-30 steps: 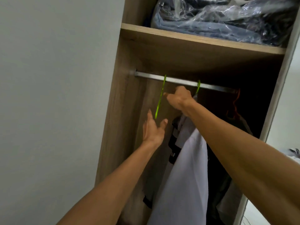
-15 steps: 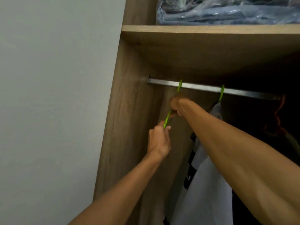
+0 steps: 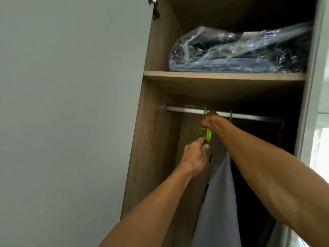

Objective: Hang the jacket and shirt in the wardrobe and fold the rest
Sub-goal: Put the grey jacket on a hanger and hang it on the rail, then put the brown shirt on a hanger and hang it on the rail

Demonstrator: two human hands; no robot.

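An empty bright green hanger (image 3: pixel 208 135) hangs by its hook from the metal rail (image 3: pixel 185 110) inside the wooden wardrobe (image 3: pixel 153 139). My right hand (image 3: pixel 211 123) grips the hanger just under the hook. My left hand (image 3: pixel 194 157) pinches the hanger's lower part from below. A second green hanger (image 3: pixel 230 116) on the rail to the right carries a light grey shirt (image 3: pixel 219 202) that hangs down behind my right forearm. Dark garments fill the wardrobe's right side.
A shelf (image 3: pixel 222 76) above the rail carries folded dark clothes in a clear plastic bag (image 3: pixel 240 52). The pale open wardrobe door (image 3: pixel 71 104) fills the left. An orange hanger (image 3: pixel 281 132) shows dimly at the far right. A bright window lies beyond the right wardrobe edge.
Both hands have closed on the empty green hanger, the left one rising to pinch it. The camera has tilted up, so the shelf and the bag are in view again.
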